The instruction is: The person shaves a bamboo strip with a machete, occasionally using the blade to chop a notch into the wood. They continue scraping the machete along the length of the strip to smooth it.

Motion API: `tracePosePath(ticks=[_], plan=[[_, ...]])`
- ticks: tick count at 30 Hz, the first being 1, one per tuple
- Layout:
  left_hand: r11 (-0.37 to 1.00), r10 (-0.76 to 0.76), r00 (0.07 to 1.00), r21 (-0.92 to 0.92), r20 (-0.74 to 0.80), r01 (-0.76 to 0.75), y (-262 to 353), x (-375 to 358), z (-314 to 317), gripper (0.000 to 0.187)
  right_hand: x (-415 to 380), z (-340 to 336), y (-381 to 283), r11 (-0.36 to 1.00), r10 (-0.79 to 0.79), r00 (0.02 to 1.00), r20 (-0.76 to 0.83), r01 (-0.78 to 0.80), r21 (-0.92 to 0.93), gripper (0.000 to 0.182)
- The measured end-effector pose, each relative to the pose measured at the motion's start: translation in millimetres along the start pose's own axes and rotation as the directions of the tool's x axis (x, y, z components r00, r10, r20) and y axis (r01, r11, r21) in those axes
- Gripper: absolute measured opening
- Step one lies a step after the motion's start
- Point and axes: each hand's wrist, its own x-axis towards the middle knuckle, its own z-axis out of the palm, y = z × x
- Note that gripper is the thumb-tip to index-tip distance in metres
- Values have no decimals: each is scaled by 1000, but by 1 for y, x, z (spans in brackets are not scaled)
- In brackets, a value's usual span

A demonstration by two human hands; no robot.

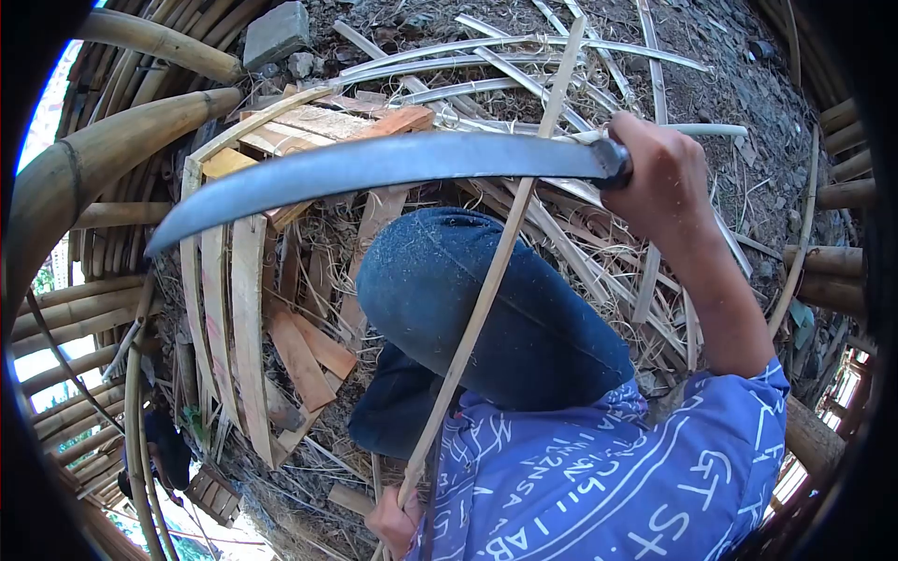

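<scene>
Past the knee, the outstretched right hand wraps its fingers round a machete; the left hand grips a strip.

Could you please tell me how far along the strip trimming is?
Several pale strips on the ground amid curled shavings look already trimmed. In hand is one long strip, held low by the left hand, with the machete crossing over it in the right hand. Finishing that strip seems left; whether others await trimming, I cannot tell.
</scene>
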Motion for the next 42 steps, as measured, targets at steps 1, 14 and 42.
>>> tracePosePath(ticks=[1, 14, 42], plan=[[1000, -2, 1000, -1, 0, 2, -1, -2, 1, 36, 1, 0, 4, 1000, 11, 1000, -4, -11, -16, 22], [971, -110, 994, -216, -7, 106, -27, -12, 20, 35, 29, 51, 123, 850, 466, 883, 55, -430, -304, 20], [989, -103, 977, -86, 185, 121, 92, 67, -58, 20, -25, -4, -80, 830, -328, 932, 155, 206, 518, 26]])
